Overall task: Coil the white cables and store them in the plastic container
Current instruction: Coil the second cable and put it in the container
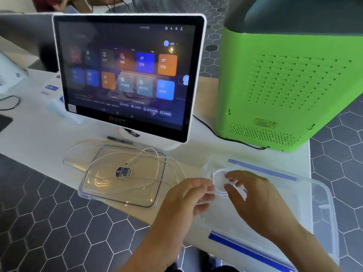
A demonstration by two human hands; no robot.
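Note:
A small coil of white cable (pixel 219 181) hangs between my two hands, just over the near left corner of the clear plastic container (pixel 322 193). My right hand (pixel 253 195) pinches the coil with thumb and fingers. My left hand (pixel 188 195) holds the cable's loose run beside the coil. From there the white cable (pixel 149 154) trails left in wide loops over a clear lid (pixel 121 181), which lies flat and carries a small blue sticker. The cable's plug end lies on that lid.
A white-framed touchscreen (pixel 127 75) stands behind the lid, with a dark pen (pixel 119 139) at its foot. A big green device (pixel 284 91) with a black cord fills the back right. The white table's edge runs diagonally; a hexagon-tiled floor lies below.

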